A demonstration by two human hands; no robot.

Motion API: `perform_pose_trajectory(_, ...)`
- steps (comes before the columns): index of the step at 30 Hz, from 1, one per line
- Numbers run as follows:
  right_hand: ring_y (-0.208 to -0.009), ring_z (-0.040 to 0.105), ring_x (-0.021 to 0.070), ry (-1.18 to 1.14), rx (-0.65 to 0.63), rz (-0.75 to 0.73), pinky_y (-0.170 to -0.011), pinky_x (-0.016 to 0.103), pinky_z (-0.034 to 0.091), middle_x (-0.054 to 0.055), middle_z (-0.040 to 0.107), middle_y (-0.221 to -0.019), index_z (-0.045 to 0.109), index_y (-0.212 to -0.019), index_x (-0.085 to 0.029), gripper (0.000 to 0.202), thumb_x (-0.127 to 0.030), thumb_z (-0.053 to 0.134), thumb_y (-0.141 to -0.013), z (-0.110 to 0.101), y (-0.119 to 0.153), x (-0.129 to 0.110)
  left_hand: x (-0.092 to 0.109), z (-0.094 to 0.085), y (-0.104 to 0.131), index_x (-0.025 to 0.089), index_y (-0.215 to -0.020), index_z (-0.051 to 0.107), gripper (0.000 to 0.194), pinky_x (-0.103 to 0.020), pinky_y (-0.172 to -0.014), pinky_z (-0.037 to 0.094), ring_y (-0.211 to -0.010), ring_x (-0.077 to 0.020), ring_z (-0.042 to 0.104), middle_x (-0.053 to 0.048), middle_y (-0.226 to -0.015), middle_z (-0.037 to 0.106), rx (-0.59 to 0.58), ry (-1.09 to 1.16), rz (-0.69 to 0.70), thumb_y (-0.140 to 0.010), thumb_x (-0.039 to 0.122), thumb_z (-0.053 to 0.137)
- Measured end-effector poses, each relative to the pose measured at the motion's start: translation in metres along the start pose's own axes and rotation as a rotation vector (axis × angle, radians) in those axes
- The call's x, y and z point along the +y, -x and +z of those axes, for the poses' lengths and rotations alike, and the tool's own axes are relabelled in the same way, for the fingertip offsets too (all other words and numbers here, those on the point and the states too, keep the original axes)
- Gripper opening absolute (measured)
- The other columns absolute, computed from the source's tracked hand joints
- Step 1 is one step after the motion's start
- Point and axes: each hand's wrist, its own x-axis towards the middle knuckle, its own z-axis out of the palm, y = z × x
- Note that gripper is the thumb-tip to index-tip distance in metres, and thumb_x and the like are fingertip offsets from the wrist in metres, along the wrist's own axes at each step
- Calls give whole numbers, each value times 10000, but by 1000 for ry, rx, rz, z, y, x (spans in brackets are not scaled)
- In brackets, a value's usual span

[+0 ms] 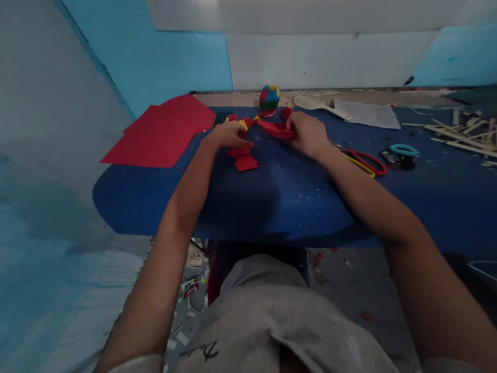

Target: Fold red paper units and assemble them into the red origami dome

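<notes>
My right hand (309,135) has its thumb and fingers closed on the end of a curved red folded-paper strip (273,128), which lies low over the blue table. My left hand (228,134) is curled at the small red and yellow folded-paper pieces (247,122); what its fingertips pinch, if anything, is hidden. Small red paper pieces (246,162) lie just below the left hand. A multicoloured folded-paper model (269,100) in blue, yellow, green and red stands behind, between both hands. Another small red folded piece (286,113) sits close to my right fingers.
Large red paper sheets (164,133) spread over the table's left end. Scissors with red and yellow handles (367,162) lie right of my right forearm, beside a light-blue ring-shaped object (403,150). Thin wooden sticks (476,138) pile up farther right. A wall borders the left side.
</notes>
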Motion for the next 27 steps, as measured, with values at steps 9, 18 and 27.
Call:
perform_pose_trajectory(9,-925,634,295,-30,-327,-182,-761,389,489,85,684,-1009,630,-970,-202,375,-106,682,-612,-2,0,6,-8,-3,3,132,-672,635,199,-311,-880,425,-614,-104,474,68,-518,548,-348,-285,-201,-636,82,825)
perform_pose_trajectory(18,-833,637,227,-545,-72,-62,-808,425,526,83,702,-967,669,-1015,-230,394,-404,782,-680,-32,1,34,-13,-6,2,150,-793,688,269,-243,-678,414,-622,-117,507,24,-668,641,-363,-374,-129,-588,237,839)
perform_pose_trajectory(27,-764,649,234,-461,9,6,-787,451,538,60,715,-800,712,-877,-219,301,-497,683,-766,-27,-1,46,-17,-5,-2,168,-674,639,232,-234,-681,387,-591,-98,421,52,-522,566,-372,-387,-55,-710,332,800)
